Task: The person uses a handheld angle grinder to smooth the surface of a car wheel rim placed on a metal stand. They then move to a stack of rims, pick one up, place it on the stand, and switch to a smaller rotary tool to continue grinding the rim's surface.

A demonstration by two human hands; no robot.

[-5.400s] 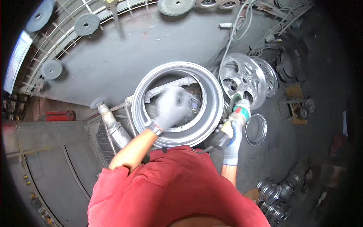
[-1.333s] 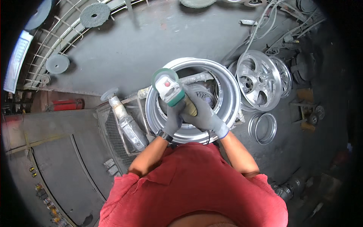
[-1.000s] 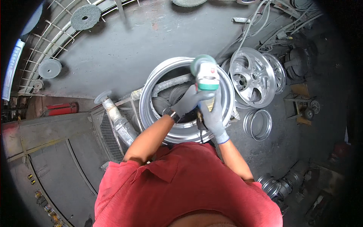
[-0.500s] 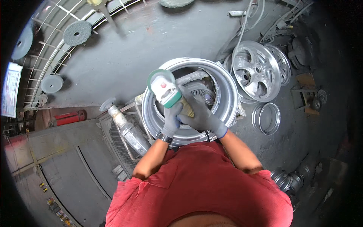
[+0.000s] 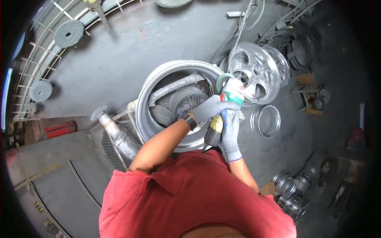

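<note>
An angle grinder [image 5: 234, 92] with a white head, a green band and a dark rear end is held over the right side of a large silver wheel barrel [image 5: 143, 111]. My left hand [image 5: 212, 108], in a grey glove, reaches across the barrel and is closed around the grinder near its head. My right hand [image 5: 231, 137], gloved too, is closed on the grinder's body from the right side. The grinder's disc points away from me, near a spoked alloy wheel [image 5: 274, 73]. Through the barrel's opening, a grey hub-like part [image 5: 189, 99] and a crusted bar [image 5: 174, 89] show.
Left of the barrel lies another power tool [image 5: 119, 135] with a disc. Round abrasive discs [image 5: 69, 34] hang on a wire rack at upper left. A red cylinder [image 5: 59, 129] lies at left. Rim rings [image 5: 266, 121] and stacked rims [image 5: 291, 190] sit on the floor at right.
Both hands have carried the grinder rightward, from over the barrel's left part to its right edge. My left forearm now crosses the barrel. The whole view has shifted slightly.
</note>
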